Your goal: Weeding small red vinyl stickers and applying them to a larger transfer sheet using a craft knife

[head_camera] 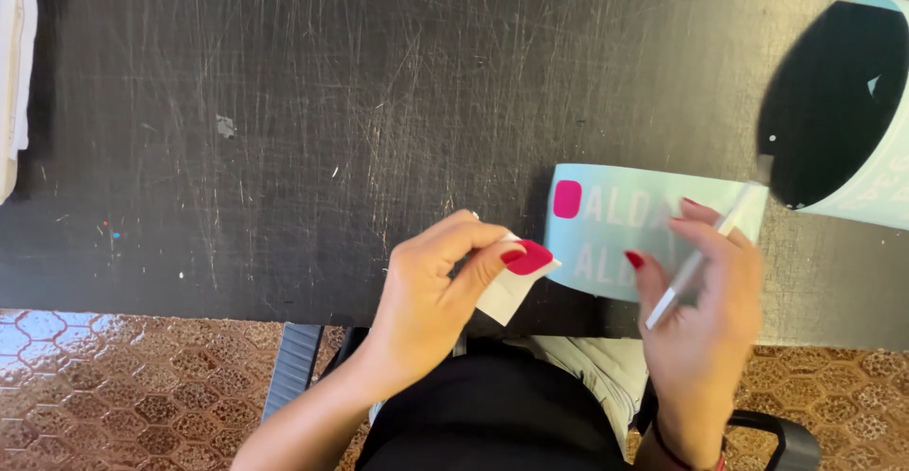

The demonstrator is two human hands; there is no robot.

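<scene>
Head camera shows the left hand (431,286) pinching a small white paper piece (511,291) at the black table (331,121) edge; the right hand (705,301) grips a thin white tool (701,258) over the pale blue vinyl strip (615,220).

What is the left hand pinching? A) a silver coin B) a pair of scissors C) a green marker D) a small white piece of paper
D: the left hand pinches a small white paper piece between thumb and fingers, beside the pale blue sticker sheet, while the right hand holds a thin white tool.
</scene>
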